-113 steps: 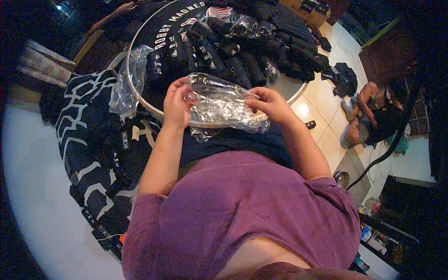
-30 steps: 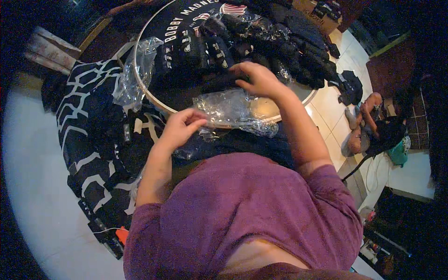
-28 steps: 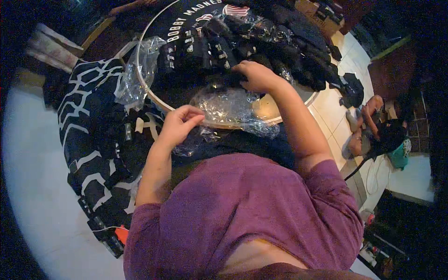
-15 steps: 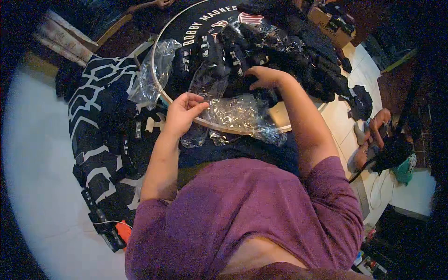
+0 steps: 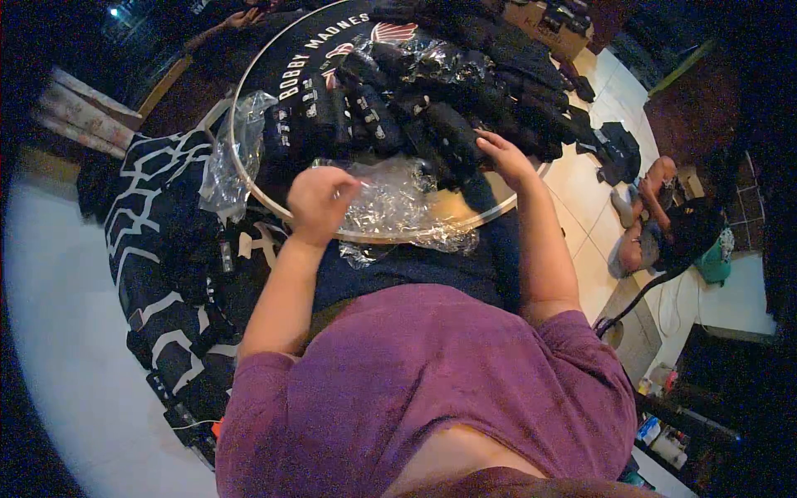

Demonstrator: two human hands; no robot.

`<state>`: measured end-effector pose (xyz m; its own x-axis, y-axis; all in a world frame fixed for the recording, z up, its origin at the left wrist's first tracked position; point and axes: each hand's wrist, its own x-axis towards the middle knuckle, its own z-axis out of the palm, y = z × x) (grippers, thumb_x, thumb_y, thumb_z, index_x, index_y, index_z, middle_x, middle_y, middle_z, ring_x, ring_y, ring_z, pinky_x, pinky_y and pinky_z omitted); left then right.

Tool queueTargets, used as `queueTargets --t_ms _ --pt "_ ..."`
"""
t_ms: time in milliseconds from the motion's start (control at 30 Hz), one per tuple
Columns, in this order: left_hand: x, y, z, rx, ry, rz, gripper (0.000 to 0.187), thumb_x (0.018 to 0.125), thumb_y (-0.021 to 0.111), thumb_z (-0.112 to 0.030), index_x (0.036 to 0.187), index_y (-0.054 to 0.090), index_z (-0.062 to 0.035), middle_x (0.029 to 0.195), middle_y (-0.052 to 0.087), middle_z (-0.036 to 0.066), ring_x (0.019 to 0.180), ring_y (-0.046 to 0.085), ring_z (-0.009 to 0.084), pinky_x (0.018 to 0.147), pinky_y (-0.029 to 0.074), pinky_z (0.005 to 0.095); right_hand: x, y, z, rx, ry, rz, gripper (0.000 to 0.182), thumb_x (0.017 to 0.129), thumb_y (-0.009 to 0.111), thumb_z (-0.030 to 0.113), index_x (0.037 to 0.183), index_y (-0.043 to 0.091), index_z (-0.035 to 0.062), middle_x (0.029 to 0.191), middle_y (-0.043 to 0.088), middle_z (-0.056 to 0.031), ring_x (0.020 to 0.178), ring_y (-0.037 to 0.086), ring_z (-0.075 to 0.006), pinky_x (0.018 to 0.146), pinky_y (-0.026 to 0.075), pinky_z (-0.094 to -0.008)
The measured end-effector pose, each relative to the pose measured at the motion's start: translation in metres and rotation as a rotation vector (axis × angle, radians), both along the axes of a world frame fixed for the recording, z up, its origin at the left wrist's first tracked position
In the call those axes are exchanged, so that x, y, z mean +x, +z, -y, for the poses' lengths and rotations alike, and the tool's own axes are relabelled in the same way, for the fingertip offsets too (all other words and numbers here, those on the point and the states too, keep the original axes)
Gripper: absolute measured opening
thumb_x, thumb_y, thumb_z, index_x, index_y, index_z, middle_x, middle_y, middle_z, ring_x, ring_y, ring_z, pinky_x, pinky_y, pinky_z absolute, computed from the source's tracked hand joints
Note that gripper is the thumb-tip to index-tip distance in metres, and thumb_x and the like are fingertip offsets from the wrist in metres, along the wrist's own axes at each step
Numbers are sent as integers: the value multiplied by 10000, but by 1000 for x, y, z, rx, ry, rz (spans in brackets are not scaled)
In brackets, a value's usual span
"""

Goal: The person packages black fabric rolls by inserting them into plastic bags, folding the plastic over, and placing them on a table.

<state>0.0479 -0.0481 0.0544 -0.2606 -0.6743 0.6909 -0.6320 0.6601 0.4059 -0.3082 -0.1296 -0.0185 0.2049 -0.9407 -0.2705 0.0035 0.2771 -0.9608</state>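
My right hand (image 5: 508,163) grips the near end of a dark, rolled cloth bundle (image 5: 455,135), with its thumb along the top. More black bundles with small white print, such as this one (image 5: 310,98), lie packed on the round table (image 5: 241,149). My left hand (image 5: 320,205) is curled, thumb against fingers, at the left edge of crumpled clear plastic bags (image 5: 386,203). Whether it pinches the plastic is hidden. The bags lie along the table's near rim, some hanging over it.
Another clear plastic bag (image 5: 237,158) drapes over the left rim. Black-and-white patterned fabric (image 5: 158,224) is piled at left. A cardboard box (image 5: 544,29) with black items stands at far right. A seated person (image 5: 652,216) is on the tiled floor; another person's hand (image 5: 243,18) shows at top left.
My right hand has moved from hovering open over the pile to gripping a black bundle. My left fingers have curled in more. The camera view has shifted, moving the table left in frame.
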Motion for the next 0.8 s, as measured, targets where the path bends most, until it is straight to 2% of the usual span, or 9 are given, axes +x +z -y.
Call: queueTargets --t_ms 133,200,233,333,367,500,567,633,800 --pt "-22 -62 11 10 -182 307 211 672 724 -179 838 599 -143 869 621 21 883 594 225 837 444 397 18 15 -5 47 -30 -251 413 893 535 289 1292 487 195 1160 556 -97 1007 543 -213 813 459 -349" --pt "-31 -83 14 63 -190 467 247 708 692 -222 911 577 -141 974 607 10 964 563 223 945 386 430 30 23 -8 -488 -143 -849 406 877 519 232 1282 496 216 1203 521 -165 1029 556 -318 866 457 -386" --pt "-30 -87 15 163 -183 628 403 705 688 -365 1012 537 -151 1106 562 18 1097 505 223 1041 289 458 35 25 -9 -692 -185 -856 435 852 510 187 1284 486 233 1214 488 -215 1030 537 -389 893 449 -408" --pt "-28 -73 11 208 -244 580 521 662 699 -483 1021 533 -143 1153 541 49 1169 457 258 1063 238 492 49 32 -5 -786 -21 -1146 458 849 502 134 1300 460 193 1169 512 -209 1028 539 -371 887 451 -396" --pt "-26 -65 10 210 -237 580 521 662 699 -483 1021 533 -143 1153 541 49 1169 457 258 1063 238 492 56 27 0 -709 -4 -1155 456 842 559 238 1267 467 102 1134 529 -207 1015 544 -377 868 460 -412" --pt "-23 -51 6 198 -233 520 640 689 605 -628 1021 546 -84 1166 534 92 1203 417 309 1057 195 537 83 52 -3 -551 21 -1278 643 761 663 429 1161 451 -28 1074 546 -215 964 575 -370 806 487 -421" --pt "-33 -51 -3 209 -164 482 660 686 601 -638 1021 544 -73 1179 529 112 1204 413 320 1051 192 550 91 52 1 -500 36 -1304 660 748 678 419 1172 431 -22 1074 544 -222 948 583 -369 794 493 -425" --pt "-66 -39 -25 472 -80 230 736 699 590 -639 1134 507 -52 1257 462 164 1247 350 340 1039 197 559 94 45 8 -444 52 -1332 679 735 693 409 1183 411 -17 1074 541 -228 932 592 -368 783 499 -430" --pt "-122 -24 -67 345 -36 496 846 708 638 -544 1338 339 -65 1407 277 177 1283 276 359 1026 233 556 84 38 27 -375 103 -1339 668 696 709 330 1179 400 -12 966 588 -215 939 598 -368 776 504 -433"
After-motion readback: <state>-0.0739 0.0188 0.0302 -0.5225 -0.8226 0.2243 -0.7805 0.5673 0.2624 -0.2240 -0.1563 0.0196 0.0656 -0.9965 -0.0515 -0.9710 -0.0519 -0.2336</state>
